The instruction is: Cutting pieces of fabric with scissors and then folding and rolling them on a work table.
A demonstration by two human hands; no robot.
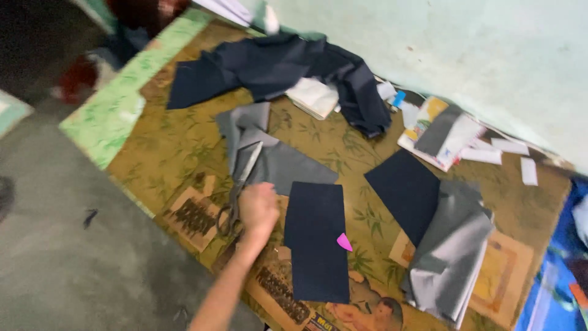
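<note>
**One hand at the scissors on a cloth-strewn table**

My left hand (257, 208) rests on the table (165, 147), fingers curled loosely beside the handles of a pair of long steel scissors (240, 184); motion blur keeps me from telling whether I grip the handles or only touch them. My right hand is out of frame, and my left forearm is cut off at the bottom edge. The scissor blades lie across a limp piece of grey cloth (269, 156), which hides their tips. Just right of my hand lies a flat, crisp-edged navy rectangle of fabric (315, 242), with a small pink chalk wedge (344, 242) on its right edge. A second navy panel (404, 193) sits farther right, its lower corner tucked under a folded, faintly shiny grey fabric (450, 251). A large crumpled navy cloth (275, 64) sprawls along the far side, partly covering a white folded stack (313, 97). Papers and booklets (447, 138) pile against the pale green wall (459, 49), too blurred to read. The table wears a worn olive covering with a leaf pattern.
</note>
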